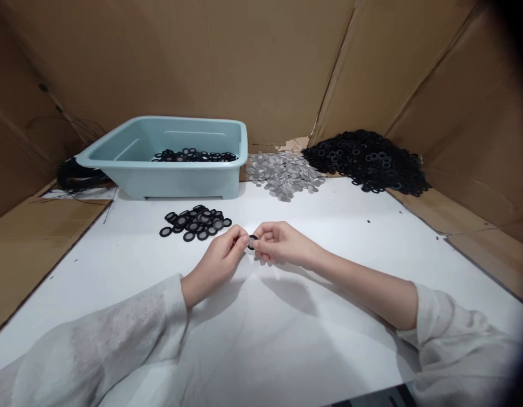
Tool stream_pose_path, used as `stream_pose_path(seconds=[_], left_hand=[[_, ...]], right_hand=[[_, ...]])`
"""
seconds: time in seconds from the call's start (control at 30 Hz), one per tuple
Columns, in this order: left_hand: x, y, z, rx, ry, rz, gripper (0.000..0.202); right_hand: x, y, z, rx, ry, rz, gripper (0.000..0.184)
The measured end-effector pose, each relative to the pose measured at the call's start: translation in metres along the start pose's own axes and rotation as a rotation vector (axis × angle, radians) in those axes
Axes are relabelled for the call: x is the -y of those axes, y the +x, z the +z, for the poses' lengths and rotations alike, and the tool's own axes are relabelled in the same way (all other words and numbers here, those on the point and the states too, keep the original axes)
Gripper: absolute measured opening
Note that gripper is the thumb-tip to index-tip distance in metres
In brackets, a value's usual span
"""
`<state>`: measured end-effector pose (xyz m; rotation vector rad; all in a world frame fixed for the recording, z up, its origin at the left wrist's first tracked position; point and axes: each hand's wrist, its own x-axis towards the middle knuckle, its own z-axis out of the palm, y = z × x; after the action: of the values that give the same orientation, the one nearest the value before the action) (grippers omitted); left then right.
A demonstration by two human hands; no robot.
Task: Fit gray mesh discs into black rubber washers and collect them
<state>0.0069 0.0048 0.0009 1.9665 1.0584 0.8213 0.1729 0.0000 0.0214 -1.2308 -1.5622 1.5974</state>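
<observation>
My left hand (217,261) and my right hand (278,243) meet over the white sheet (329,237), fingertips pinched together on one small black ring (252,241). Both hands are closed on it. Just beyond my left hand lies a small pile of black rings with mesh inside (196,222). Farther back sit a heap of grey mesh discs (282,172) and a large heap of black rings (367,160).
A light blue plastic tub (168,164) stands at the back left with several finished rings in it. Brown cardboard walls (265,62) enclose the work area on three sides. Dark wires or bands (75,175) lie left of the tub.
</observation>
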Motion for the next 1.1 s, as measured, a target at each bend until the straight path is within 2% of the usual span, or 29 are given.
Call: stream_pose_path(seconds=[0.1, 0.27, 0.5, 0.6, 0.8, 0.97, 1.1], left_hand=[[-0.001, 0.0, 0.0, 0.005, -0.026, -0.005, 0.027], [-0.006, 0.0, 0.001, 0.043, -0.163, -0.039, 0.023], [-0.013, 0.001, -0.003, -0.041, -0.248, -0.044, 0.022], [-0.01, -0.001, -0.003, -0.038, -0.201, -0.041, 0.021], [-0.005, -0.002, -0.002, -0.015, -0.009, 0.009, 0.021], [-0.007, -0.002, 0.0, -0.009, 0.062, -0.008, 0.022], [-0.008, -0.003, 0.0, 0.049, 0.032, -0.002, 0.022]], right_hand=[[-0.003, 0.001, 0.002, -0.02, -0.016, -0.003, 0.013], [-0.006, -0.001, 0.003, -0.057, -0.085, -0.107, 0.012], [0.0, -0.007, 0.003, -0.15, -0.161, -0.237, 0.011], [0.001, -0.007, 0.002, -0.148, -0.1, -0.207, 0.013], [-0.004, -0.003, -0.002, 0.028, -0.054, -0.064, 0.02], [-0.009, 0.001, 0.001, -0.015, -0.012, -0.04, 0.015], [-0.008, 0.002, 0.003, -0.057, -0.087, -0.087, 0.015]])
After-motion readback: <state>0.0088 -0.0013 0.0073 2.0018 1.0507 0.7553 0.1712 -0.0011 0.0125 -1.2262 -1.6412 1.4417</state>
